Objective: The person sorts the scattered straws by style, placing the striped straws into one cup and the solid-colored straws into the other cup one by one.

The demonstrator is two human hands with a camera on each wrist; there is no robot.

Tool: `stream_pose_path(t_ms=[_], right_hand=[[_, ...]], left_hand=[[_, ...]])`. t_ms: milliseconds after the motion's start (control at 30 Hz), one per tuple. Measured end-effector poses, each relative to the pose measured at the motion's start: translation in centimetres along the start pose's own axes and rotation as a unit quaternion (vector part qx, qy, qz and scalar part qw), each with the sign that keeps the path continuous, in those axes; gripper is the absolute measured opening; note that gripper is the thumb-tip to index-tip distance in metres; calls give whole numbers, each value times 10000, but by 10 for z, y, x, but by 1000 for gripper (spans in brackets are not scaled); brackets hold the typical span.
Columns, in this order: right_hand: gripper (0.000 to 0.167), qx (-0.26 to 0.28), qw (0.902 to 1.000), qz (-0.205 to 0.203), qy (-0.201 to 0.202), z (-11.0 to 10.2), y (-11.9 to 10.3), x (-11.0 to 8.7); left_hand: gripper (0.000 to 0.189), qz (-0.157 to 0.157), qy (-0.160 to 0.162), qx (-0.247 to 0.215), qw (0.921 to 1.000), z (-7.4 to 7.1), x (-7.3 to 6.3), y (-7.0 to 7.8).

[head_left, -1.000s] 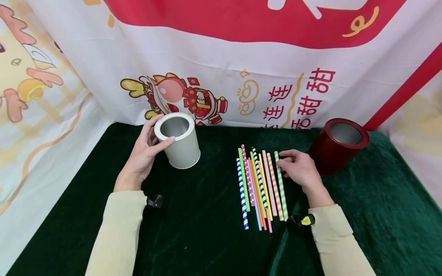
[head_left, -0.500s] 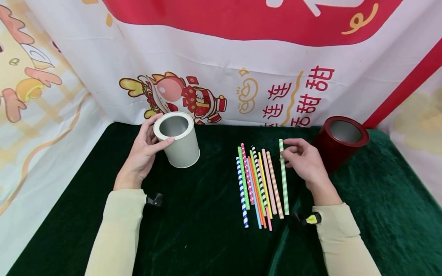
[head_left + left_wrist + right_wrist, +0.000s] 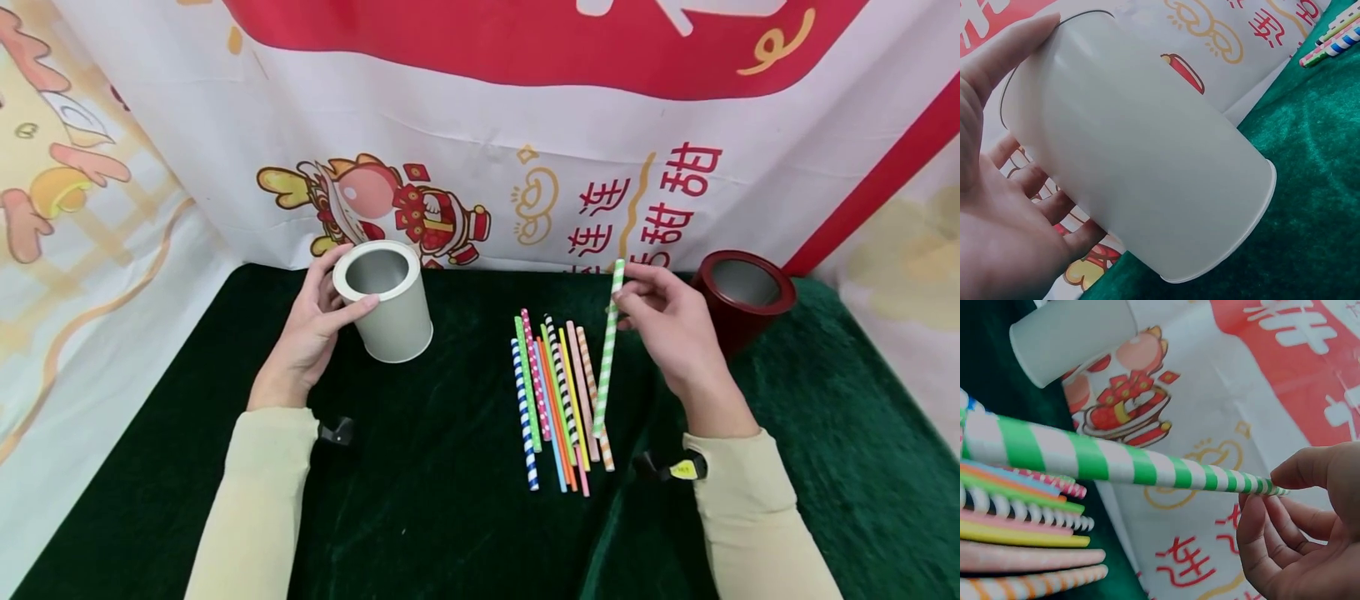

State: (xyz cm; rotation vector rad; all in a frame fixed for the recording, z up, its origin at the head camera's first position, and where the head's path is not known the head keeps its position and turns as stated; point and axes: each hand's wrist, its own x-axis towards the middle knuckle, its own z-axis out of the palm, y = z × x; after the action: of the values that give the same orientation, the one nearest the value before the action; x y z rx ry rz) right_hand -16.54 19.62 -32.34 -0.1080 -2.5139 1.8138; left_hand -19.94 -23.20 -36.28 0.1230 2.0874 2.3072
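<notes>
In the head view my left hand (image 3: pixel 303 342) grips a white can (image 3: pixel 397 329) from its left side, thumb at the rim. The can stands upright with its open mouth up, and the left wrist view shows the fingers wrapped behind its wall (image 3: pixel 1141 150). My right hand (image 3: pixel 671 325) pinches a green-and-white striped paper straw (image 3: pixel 609 358) near its far end, between thumb and fingers. This straw is raised and tilted, its near end over the row of straws. Several other straws, among them a blue-and-white striped one (image 3: pixel 525 417), lie side by side on the cloth.
A dark red can (image 3: pixel 738 308) with an open mouth stands at the back right, just beyond my right hand. Dark green cloth (image 3: pixel 450 517) covers the table. A printed white and red sheet (image 3: pixel 465 117) hangs behind the table's far edge.
My right hand has taken the green-and-white straw away from the row's right end and lifted it up and away from me. The left hand and white can stay in place.
</notes>
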Motion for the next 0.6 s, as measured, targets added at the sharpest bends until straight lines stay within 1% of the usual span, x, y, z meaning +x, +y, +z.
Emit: stream_pose_path(t_ms=[233,367,500,600], right_hand=[[43,356,9983,-435,128,9,-24,1],[38,691,9953,-652,198,17,-36,3],[36,1091,9893,-917,304,25,-48,5],[36,1513,9813,-1112,417,30,-58,7]], left_hand=[[74,-18,-35,90,10000,1,1,-1],[72,-41,-57,105,9999,1,1,-1],[73,-29,-66,119,9999,1,0,-1],[73,-13,-51,109,9999,0,-1,0]])
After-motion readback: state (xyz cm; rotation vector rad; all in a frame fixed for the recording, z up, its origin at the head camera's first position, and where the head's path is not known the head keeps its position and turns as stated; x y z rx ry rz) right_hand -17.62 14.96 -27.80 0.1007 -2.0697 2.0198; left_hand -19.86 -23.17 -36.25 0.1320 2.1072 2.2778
